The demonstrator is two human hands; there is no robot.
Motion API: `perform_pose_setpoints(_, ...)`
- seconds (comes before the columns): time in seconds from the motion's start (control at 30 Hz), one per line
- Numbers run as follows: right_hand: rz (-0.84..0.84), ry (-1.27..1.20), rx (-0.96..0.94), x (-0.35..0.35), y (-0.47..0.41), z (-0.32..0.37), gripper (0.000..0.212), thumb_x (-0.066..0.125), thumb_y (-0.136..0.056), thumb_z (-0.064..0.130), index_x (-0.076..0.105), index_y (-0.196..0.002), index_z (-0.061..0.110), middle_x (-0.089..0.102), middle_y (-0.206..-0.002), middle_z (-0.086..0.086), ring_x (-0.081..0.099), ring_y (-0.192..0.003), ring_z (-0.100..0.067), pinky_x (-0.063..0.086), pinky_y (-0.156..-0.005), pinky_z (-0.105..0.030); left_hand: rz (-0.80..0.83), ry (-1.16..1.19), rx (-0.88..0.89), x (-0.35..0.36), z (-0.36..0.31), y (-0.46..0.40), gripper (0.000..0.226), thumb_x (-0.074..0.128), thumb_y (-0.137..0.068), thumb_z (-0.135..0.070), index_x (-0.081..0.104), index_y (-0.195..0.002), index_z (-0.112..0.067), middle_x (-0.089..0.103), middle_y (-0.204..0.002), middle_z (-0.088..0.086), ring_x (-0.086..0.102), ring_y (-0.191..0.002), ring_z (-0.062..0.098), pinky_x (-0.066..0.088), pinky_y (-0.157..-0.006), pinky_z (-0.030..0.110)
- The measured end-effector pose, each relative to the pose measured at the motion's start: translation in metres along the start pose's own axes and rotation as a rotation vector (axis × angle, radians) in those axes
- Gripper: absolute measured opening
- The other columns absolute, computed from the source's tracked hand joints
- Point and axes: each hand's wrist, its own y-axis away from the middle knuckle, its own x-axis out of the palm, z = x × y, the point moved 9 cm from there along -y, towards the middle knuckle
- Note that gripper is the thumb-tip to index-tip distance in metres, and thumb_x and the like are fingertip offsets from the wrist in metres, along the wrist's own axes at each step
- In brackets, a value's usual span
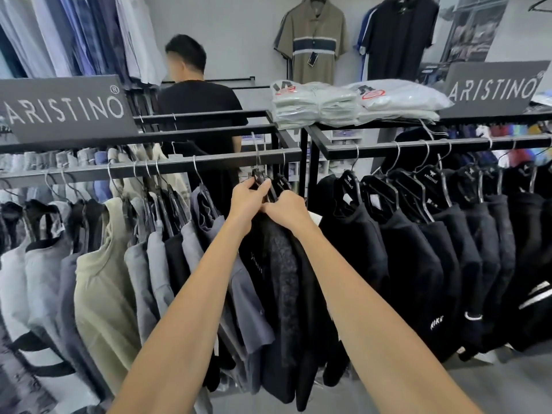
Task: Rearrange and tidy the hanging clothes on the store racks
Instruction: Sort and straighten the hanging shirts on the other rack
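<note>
The left rack's front rail [179, 167] carries the dark shirts [283, 264] at its right end. Both hands, left hand [249, 198] and right hand [286, 209], grip the 2 black hangers [268, 182] (hooks on the rail); slide them together, keeping hooks seated.

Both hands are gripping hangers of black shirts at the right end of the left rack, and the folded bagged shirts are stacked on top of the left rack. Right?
Not quite. The head view shows the folded bagged shirts stacked on top of the right rack, not the left rack. The rest holds: left hand and right hand grip hangers of black shirts at that rack's right end.
</note>
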Motion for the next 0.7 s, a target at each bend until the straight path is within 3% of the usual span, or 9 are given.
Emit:
perform_pose_setpoints(0.13,0.067,-0.165,0.049,0.017,-0.002,-0.020,0.045,0.059,-0.089,0.050,0.062,-0.085,0.006,0.059,-0.076,-0.006,0.058,-0.075,-0.023,0.043,-0.065,-0.034,-0.006,0.023,-0.036,-0.004,0.026,-0.001,0.059,0.062,-0.094,-0.035,0.043,-0.145,-0.012,0.067,-0.093,0.004,0.067,-0.095,0.019,0.050,-0.096,0.044)
perform_pose_setpoints(0.17,0.064,-0.199,0.063,0.020,-0.003,-0.026,0.047,0.057,-0.091,0.050,0.064,-0.083,0.004,0.061,-0.076,-0.005,0.058,-0.074,-0.022,0.041,-0.065,-0.033,-0.017,0.061,-0.048,-0.006,0.032,-0.002,0.061,0.062,-0.094,-0.034,0.041,-0.147,-0.012,0.067,-0.097,0.005,0.066,-0.099,0.021,0.049,-0.097,0.042)
perform_pose_setpoints(0.27,0.028,-0.181,0.070,0.026,-0.009,-0.030,0.041,0.052,-0.095,0.041,0.059,-0.075,0.007,0.059,-0.075,-0.004,0.057,-0.075,-0.023,0.037,-0.061,-0.030,-0.057,0.130,-0.044,-0.012,0.037,-0.003,0.056,0.057,-0.098,-0.026,0.038,-0.148,-0.012,0.062,-0.085,0.003,0.059,-0.077,0.012,0.052,-0.082,0.027)
perform_pose_setpoints(0.3,0.022,-0.165,0.061,0.028,-0.011,-0.026,0.038,0.051,-0.096,0.039,0.051,-0.070,0.011,0.054,-0.072,-0.002,0.053,-0.070,-0.022,0.034,-0.056,-0.031,-0.071,0.121,-0.039,-0.014,0.037,-0.004,0.054,0.056,-0.099,-0.025,0.038,-0.148,-0.012,0.064,-0.089,0.003,0.060,-0.080,0.012,0.052,-0.083,0.026)
perform_pose_setpoints(0.37,0.012,-0.166,0.033,0.032,-0.014,-0.013,0.037,0.051,-0.096,0.037,0.042,-0.066,0.017,0.049,-0.073,-0.002,0.048,-0.067,-0.022,0.029,-0.051,-0.031,-0.105,0.099,-0.021,-0.018,0.038,-0.004,0.054,0.055,-0.099,-0.028,0.037,-0.148,-0.013,0.064,-0.120,0.005,0.061,-0.109,0.014,0.047,-0.098,0.029)
perform_pose_setpoints(0.47,-0.011,-0.191,0.039,0.035,-0.017,-0.004,0.029,0.047,-0.097,0.034,0.051,-0.076,0.013,0.056,-0.089,-0.008,0.053,-0.077,-0.025,0.031,-0.051,-0.031,-0.134,0.116,-0.010,-0.019,0.039,-0.003,0.054,0.052,-0.100,-0.029,0.036,-0.149,-0.012,0.053,-0.140,0.005,0.051,-0.128,0.015,0.041,-0.106,0.029)
perform_pose_setpoints(0.53,-0.012,-0.196,0.070,0.041,-0.015,-0.011,0.027,0.045,-0.100,0.028,0.060,-0.096,0.006,0.060,-0.098,-0.011,0.057,-0.085,-0.026,0.034,-0.056,-0.030,-0.150,0.142,-0.010,-0.019,0.042,-0.003,0.054,0.051,-0.100,-0.028,0.035,-0.149,-0.013,0.066,-0.117,0.006,0.061,-0.105,0.015,0.047,-0.094,0.028)
perform_pose_setpoints(0.6,-0.029,-0.199,0.115,0.047,-0.013,-0.025,0.033,0.043,-0.102,0.024,0.056,-0.117,-0.002,0.062,-0.115,-0.018,0.059,-0.102,-0.032,0.038,-0.069,-0.028,-0.157,0.148,0.003,-0.017,0.042,-0.003,0.053,0.049,-0.101,-0.026,0.035,-0.150,-0.015,0.059,-0.079,-0.002,0.053,-0.072,0.010,0.045,-0.076,0.028)
perform_pose_setpoints(0.7,-0.038,-0.198,0.121,0.054,-0.009,-0.034,0.034,0.039,-0.103,0.026,0.049,-0.125,0.001,0.058,-0.125,-0.021,0.059,-0.110,-0.035,0.044,-0.078,-0.033,-0.146,0.081,0.016,-0.013,0.046,-0.005,0.052,0.046,-0.101,-0.029,0.033,-0.150,-0.019,0.051,-0.067,-0.006,0.044,-0.063,0.009,0.042,-0.069,0.030)
